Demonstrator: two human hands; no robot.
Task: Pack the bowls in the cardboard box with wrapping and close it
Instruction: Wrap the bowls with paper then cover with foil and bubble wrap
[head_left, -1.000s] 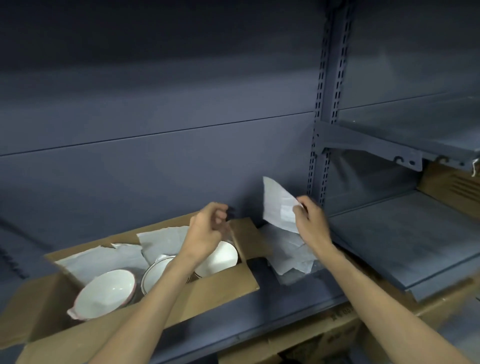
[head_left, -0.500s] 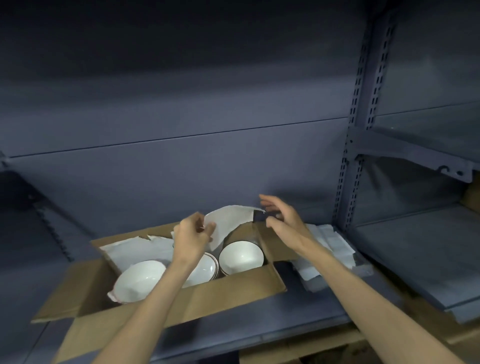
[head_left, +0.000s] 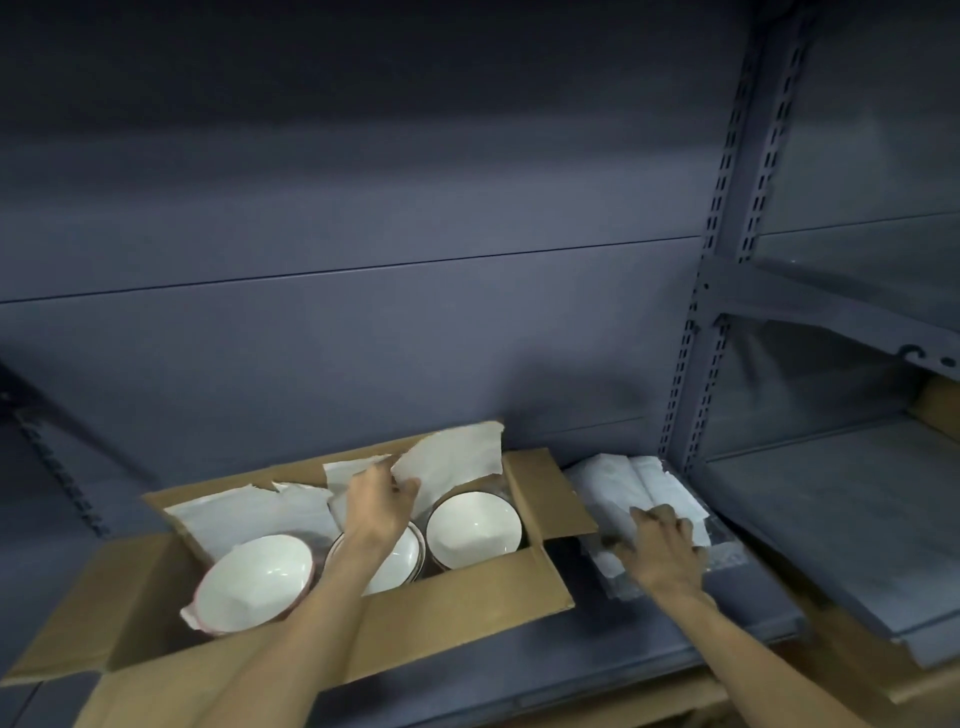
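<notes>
the open cardboard box (head_left: 457, 597) sits on the grey shelf (head_left: 649, 654) in the lower left of the frame, three white bowls (head_left: 474, 524) standing upright in a row inside it with sheets of wrapping paper lining its far wall, likely as padding. the left hand (head_left: 378, 503), at lower centre over the middle bowl, pinches a torn paper sheet (head_left: 452, 460) between thumb and fingers, seemingly to tuck it behind the bowls. the right hand (head_left: 662, 551), lower right of centre, rests with fingers spread and apart on the stack of wrapping paper (head_left: 623, 480) just beside the box, probably reaching for another sheet.

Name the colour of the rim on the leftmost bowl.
Reddish-pink, on the leftmost bowl, seen in the head view.
</notes>
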